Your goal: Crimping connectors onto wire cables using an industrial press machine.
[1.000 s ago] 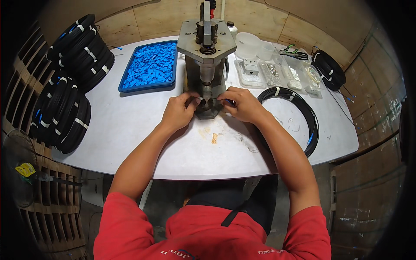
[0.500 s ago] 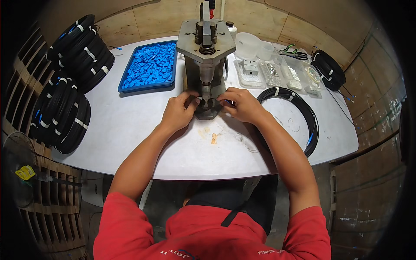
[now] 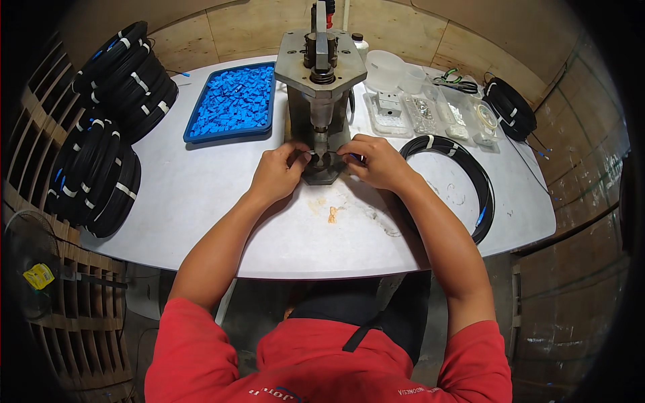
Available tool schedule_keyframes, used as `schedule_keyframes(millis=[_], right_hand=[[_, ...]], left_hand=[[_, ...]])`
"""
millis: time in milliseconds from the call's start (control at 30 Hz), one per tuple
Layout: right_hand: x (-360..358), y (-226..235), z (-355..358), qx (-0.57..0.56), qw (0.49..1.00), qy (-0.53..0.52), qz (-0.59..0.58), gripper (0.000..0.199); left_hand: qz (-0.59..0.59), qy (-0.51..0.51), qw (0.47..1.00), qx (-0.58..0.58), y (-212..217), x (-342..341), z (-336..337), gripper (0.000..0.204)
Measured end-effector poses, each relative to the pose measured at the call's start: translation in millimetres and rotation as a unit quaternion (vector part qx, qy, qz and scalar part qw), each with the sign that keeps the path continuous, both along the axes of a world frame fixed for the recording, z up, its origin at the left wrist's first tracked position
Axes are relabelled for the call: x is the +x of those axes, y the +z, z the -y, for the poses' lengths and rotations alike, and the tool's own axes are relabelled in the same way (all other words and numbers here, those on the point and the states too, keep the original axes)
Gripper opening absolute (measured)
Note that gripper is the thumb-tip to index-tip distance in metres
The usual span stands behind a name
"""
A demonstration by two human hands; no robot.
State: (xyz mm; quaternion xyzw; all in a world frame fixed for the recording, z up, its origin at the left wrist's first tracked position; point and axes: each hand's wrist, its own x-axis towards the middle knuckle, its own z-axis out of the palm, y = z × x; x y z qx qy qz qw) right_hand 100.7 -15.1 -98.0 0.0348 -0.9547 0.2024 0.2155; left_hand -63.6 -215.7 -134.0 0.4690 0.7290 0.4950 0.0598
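one press (image 3: 321,107) between left hand (image 3: 281,172) and right hand (image 3: 374,162)

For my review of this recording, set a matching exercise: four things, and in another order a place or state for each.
Things:
1. metal press
2. blue tray
3. flat black coil
4. stacked black coils

Places or states:
A. partly hidden behind the right forearm
B. lower end between left hand and right hand
C. piled toward the table's left end
D. filled with small blue pieces

Pairs: 1-B, 2-D, 3-A, 4-C
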Motion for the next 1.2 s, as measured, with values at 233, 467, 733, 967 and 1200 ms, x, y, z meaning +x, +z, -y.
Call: schedule_keyframes(millis=[233, 467, 733, 967, 1200], right_hand=[[-0.1, 0.6, 1.0, -0.002, 1.0, -0.003, 0.004, 0.023], [1.0, 3.6, 3.4, -0.004, 1.0, -0.014, 0.015, 0.023], [0.4, 3.2, 3.1, 0.004, 1.0, -0.008, 0.011, 0.023], [1.6, 3.5, 3.2, 0.011, 1.0, -0.011, 0.012, 0.022], [1.4, 3.7, 4.1, 0.012, 1.0, -0.01, 0.011, 0.023]], left_hand=[[0.007, 0.002, 1.0, -0.012, -0.2, -0.7, 0.2, 0.024], [0.015, -0.001, 1.0, -0.015, 1.9, 0.9, 0.5, 0.023], [0.015, 0.0, 1.0, -0.013, 0.1, -0.6, 0.0, 0.024], [0.02, 0.0, 1.0, -0.016, 1.7, 1.2, 0.3, 0.023], [0.022, -0.001, 1.0, -0.02, -0.4, -0.4, -0.1, 0.023]])
